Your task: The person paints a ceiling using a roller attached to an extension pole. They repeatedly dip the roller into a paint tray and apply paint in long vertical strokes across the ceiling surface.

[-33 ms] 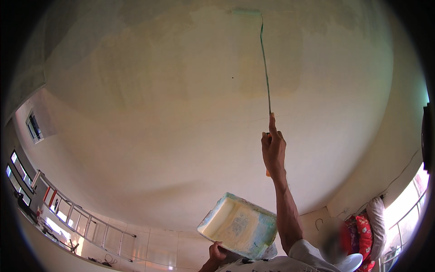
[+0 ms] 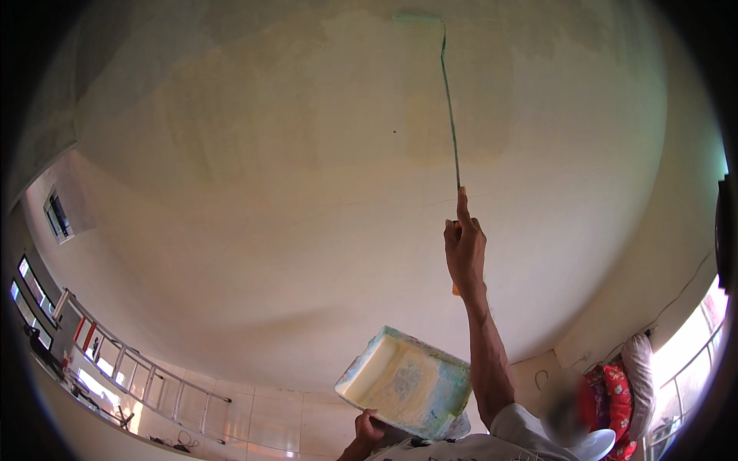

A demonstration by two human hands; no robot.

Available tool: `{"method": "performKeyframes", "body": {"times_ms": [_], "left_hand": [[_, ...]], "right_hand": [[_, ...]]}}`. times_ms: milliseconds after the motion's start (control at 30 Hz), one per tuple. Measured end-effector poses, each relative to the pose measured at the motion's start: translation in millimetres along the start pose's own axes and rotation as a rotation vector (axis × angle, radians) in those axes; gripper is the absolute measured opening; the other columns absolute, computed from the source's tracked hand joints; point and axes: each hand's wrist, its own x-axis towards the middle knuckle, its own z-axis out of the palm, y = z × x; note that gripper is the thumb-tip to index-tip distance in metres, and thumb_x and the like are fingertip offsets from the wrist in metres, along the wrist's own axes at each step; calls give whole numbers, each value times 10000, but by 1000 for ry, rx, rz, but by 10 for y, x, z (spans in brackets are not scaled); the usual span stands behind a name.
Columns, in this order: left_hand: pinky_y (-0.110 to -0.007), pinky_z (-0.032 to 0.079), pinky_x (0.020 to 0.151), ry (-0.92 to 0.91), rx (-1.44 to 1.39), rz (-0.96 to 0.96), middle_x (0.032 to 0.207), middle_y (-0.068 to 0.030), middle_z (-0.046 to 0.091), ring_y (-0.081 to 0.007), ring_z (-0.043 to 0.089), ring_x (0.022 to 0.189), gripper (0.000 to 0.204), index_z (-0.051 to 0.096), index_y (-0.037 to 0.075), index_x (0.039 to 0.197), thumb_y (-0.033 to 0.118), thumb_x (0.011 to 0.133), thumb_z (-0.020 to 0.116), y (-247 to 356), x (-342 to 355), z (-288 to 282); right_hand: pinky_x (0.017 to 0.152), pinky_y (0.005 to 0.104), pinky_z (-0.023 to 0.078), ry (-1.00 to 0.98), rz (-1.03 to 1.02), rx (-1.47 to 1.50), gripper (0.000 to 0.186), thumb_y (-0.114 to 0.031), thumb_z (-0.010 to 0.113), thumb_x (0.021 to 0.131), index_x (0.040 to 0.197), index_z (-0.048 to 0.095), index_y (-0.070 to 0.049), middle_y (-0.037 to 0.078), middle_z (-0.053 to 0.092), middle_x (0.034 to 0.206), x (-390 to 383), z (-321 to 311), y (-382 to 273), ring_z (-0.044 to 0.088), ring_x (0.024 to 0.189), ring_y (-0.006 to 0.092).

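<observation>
My right hand (image 2: pixel 465 250) is raised and closed round the orange handle of a paint roller (image 2: pixel 451 115), its index finger stretched along the thin rod. The pale green roller head at the far end of the rod meets the broad painted surface (image 2: pixel 330 253) near the top. Below and to the left, my left hand (image 2: pixel 367 427) grips the near edge of a tilted paint tray (image 2: pixel 450 384), thumb over the rim. Cream paint lies in the tray, and its sides are smeared blue-green. The left fingers under the tray are hidden.
A metal ladder (image 2: pixel 181 399) is at the lower left, near windows (image 2: pixel 34 296). Red floral cloth (image 2: pixel 617 396) and a grey cushion (image 2: pixel 638 365) are at the lower right, beside a railing (image 2: pixel 684 384). Damp-looking darker patches mark the upper surface.
My right hand and the roller have shifted very slightly upward. The tray and my left hand have not visibly moved.
</observation>
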Motion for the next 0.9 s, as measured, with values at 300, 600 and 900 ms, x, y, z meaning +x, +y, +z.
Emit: {"method": "performKeyframes", "body": {"times_ms": [300, 600, 900], "left_hand": [[-424, 419, 1036, -56, 105, 14, 1209, -102, 583, -243, 545, 1168, 367, 518, 17, 1181, 152, 843, 563, 22, 70, -176], [-438, 420, 1039, 27, 18, -1, 1261, -96, 570, -261, 539, 1180, 472, 485, 6, 1293, 151, 848, 540, 48, -20, 60], [-458, 420, 1038, 21, 175, 62, 1255, -101, 574, -281, 535, 1193, 508, 477, 13, 1303, 125, 817, 570, -7, 131, -281]], "right_hand": [[556, 339, 450, -54, 63, -41, 719, 33, 576, 918, 1548, 285, -151, 67, 474, 718, -576, 61, 279, 451, 611, 164], [588, 320, 481, -176, 186, -60, 730, 43, 603, 890, 1538, 316, -134, 79, 468, 747, -1807, -24, 524, 460, 629, 179], [615, 352, 486, -282, 355, -84, 697, 13, 606, 898, 1524, 355, -160, 94, 478, 762, -2501, -200, 682, 492, 640, 204]]}}
